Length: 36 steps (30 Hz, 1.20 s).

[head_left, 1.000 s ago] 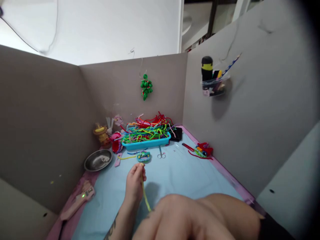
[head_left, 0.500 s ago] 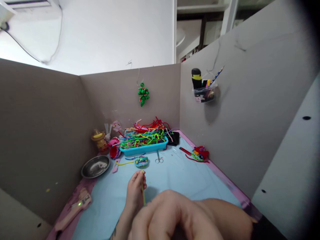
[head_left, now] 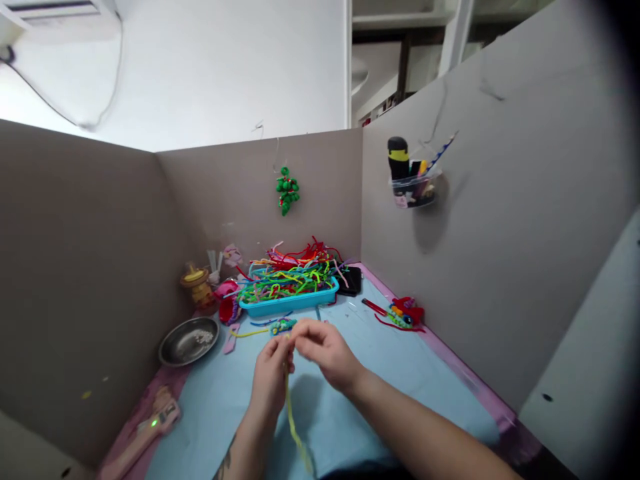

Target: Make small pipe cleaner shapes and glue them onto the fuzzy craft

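Over the blue table cover, my left hand (head_left: 273,373) pinches a yellow pipe cleaner (head_left: 291,421) near its upper end, and the long tail hangs down below the fingers. My right hand (head_left: 327,353) meets the left fingertips, its thumb and forefinger closed at that same end; the fingers hide the exact grip. Just beyond the hands lies a small teal fuzzy piece (head_left: 281,325) with yellow spots, partly covered by the right fingers. Beside it a loose yellow pipe cleaner (head_left: 250,332) stretches to the left. Scissors (head_left: 318,312) are mostly hidden behind my right hand.
A blue tray (head_left: 290,306) heaped with coloured pipe cleaners stands at the back. On the left are a metal bowl (head_left: 173,345) with white bits and a pink glue gun (head_left: 145,437) with a green light. A red fuzzy piece (head_left: 413,310) lies by the right partition.
My right hand has moved from close below the camera up and forward to the left fingertips. The left hand stays nearly in place, and the pipe cleaner's tail now hangs free.
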### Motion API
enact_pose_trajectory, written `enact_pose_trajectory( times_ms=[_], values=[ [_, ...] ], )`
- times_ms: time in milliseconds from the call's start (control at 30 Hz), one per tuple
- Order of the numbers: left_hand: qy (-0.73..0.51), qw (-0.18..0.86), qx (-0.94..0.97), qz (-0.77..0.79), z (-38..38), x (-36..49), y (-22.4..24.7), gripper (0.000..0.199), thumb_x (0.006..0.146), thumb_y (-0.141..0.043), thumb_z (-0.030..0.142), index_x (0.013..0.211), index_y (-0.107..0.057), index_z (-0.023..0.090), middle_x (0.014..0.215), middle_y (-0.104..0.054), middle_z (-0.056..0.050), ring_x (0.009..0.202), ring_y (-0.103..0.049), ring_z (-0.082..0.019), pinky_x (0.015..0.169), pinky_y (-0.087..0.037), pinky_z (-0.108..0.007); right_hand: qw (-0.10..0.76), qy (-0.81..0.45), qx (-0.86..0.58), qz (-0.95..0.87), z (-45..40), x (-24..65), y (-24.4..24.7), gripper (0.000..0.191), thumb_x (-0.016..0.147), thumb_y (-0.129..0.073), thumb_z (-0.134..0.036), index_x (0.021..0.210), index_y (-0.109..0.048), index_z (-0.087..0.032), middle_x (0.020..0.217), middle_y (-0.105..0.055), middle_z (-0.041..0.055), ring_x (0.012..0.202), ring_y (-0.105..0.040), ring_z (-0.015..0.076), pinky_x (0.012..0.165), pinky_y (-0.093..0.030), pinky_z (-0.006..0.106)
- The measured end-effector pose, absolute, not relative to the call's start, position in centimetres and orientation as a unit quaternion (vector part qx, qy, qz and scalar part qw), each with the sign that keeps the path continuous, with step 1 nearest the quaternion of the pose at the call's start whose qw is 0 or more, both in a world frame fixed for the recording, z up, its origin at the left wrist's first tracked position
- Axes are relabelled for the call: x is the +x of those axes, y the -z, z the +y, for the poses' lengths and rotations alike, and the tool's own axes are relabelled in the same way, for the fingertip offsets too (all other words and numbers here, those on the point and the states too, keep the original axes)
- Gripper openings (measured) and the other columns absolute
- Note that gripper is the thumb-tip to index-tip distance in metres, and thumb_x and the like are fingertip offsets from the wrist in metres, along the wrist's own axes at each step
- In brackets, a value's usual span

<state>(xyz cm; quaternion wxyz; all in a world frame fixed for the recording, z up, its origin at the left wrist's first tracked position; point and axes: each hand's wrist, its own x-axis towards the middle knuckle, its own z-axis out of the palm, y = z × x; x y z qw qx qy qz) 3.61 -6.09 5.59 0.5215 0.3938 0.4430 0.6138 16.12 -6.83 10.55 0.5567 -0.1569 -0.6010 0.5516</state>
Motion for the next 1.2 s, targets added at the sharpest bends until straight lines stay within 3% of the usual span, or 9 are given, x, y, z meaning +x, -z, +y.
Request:
enact_pose_trajectory(
  times_ms=[133,333,500,733,1200],
  values=[
    [-0.608,0.510,0.435,0.425,-3.2,4.1,-4.9,0.030,0.064,-0.067,0.042,0.063,-0.054,0.015,0.053,-0.046,0.005,0.042,-0.038,-0.006,0.040,-0.029,-0.019,0.621,-0.493,-0.314,-0.523,-2.4,15.1,-5.6,0.013,0.074,-0.060,-0.030,0.074,-0.059,-0.017,0.063,-0.054,-0.0020,0.059,-0.050,0.0114,0.056,-0.042,0.023],
    [-0.594,0.542,0.438,0.402,-1.3,4.7,-2.2,0.033,0.065,-0.067,0.043,0.061,-0.049,0.016,0.049,-0.041,0.007,0.041,-0.036,-0.005,0.040,-0.028,-0.018,0.621,-0.483,-0.331,-0.521,-0.9,14.8,-1.1,0.017,0.073,-0.058,-0.027,0.086,-0.056,-0.017,0.074,-0.059,0.0003,0.065,-0.055,0.0131,0.062,-0.045,0.026],
    [-0.552,0.605,0.427,0.385,-1.9,4.0,-2.1,0.033,0.064,-0.069,0.043,0.064,-0.052,0.015,0.052,-0.043,0.005,0.044,-0.036,-0.006,0.040,-0.026,-0.018,0.590,-0.476,-0.330,-0.563,-0.8,15.1,-0.5,0.016,0.077,-0.055,-0.027,0.090,-0.057,-0.017,0.071,-0.059,0.0008,0.063,-0.056,0.0144,0.062,-0.046,0.028],
    [-0.531,0.596,0.459,0.391,-1.7,3.4,-1.2,0.032,0.068,-0.067,0.043,0.064,-0.053,0.014,0.052,-0.044,0.004,0.045,-0.037,-0.006,0.042,-0.028,-0.019,0.592,-0.370,-0.356,-0.621,-0.6,15.3,-0.4,0.013,0.078,-0.054,-0.022,0.083,-0.065,-0.017,0.082,-0.058,0.0043,0.072,-0.056,0.0154,0.068,-0.046,0.028],
    [-0.533,0.609,0.436,0.394,-2.2,3.9,-1.4,0.036,0.064,-0.070,0.047,0.069,-0.055,0.014,0.054,-0.047,0.004,0.048,-0.043,-0.009,0.043,-0.034,-0.019,0.589,-0.341,-0.374,-0.630,-0.9,15.1,-0.4,0.010,0.081,-0.048,-0.021,0.081,-0.058,-0.018,0.085,-0.053,0.0039,0.075,-0.054,0.0165,0.065,-0.045,0.028]
  ],
)
